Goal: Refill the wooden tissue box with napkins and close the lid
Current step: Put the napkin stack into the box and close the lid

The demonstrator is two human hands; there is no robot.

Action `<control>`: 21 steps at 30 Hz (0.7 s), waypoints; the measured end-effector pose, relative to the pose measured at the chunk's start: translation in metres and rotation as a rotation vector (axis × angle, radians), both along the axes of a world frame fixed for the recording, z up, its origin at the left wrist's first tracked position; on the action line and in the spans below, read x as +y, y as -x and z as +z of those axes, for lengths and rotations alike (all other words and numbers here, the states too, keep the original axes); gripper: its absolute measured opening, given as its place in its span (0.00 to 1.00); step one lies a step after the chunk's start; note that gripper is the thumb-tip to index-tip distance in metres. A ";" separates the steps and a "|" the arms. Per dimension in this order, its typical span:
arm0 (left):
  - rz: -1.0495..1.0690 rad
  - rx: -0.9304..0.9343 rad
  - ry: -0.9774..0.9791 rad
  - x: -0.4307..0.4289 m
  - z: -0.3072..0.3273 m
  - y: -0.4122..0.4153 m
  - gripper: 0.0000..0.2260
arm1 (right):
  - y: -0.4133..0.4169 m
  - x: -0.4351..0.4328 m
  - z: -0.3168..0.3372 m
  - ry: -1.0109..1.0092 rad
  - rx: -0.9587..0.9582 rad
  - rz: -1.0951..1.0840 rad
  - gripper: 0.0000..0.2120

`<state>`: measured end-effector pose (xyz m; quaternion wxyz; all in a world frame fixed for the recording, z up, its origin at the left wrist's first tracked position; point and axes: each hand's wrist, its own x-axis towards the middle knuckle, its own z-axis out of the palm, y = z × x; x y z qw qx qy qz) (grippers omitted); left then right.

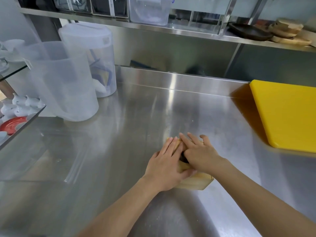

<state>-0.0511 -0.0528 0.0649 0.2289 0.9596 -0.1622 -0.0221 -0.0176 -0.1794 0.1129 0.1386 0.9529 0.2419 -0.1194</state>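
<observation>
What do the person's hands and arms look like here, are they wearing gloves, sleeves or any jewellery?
Both are bare. The left hand and the right hand have no gloves, and no rings show on the fingers that can be seen. The forearms are uncovered right down to the bottom edge of the picture: no sleeve, watch or bracelet is in view. The fingernails look short and unpainted, though the picture is slightly blurred.

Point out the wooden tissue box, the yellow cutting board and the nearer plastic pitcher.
wooden tissue box point(195, 183): head view, near front side face.
yellow cutting board point(289, 115): head view, middle of top surface.
plastic pitcher point(68, 86): head view, translucent side wall.
</observation>
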 end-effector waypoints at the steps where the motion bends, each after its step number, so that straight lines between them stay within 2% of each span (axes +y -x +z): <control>1: -0.002 0.002 0.002 0.000 0.000 0.000 0.40 | -0.001 0.000 0.000 0.013 0.000 0.004 0.17; 11: 0.007 0.003 0.005 -0.001 0.001 0.000 0.38 | -0.005 -0.001 -0.006 -0.137 -0.085 -0.012 0.14; 14: 0.011 0.014 0.004 -0.001 0.000 -0.001 0.37 | -0.003 -0.004 -0.009 -0.197 -0.214 0.093 0.04; 17: 0.005 0.021 0.007 -0.001 0.001 0.000 0.37 | -0.005 -0.010 -0.013 -0.228 -0.320 0.142 0.11; 21: 0.006 0.021 0.021 0.000 0.001 0.000 0.37 | -0.001 -0.016 -0.019 -0.347 -0.379 0.185 0.10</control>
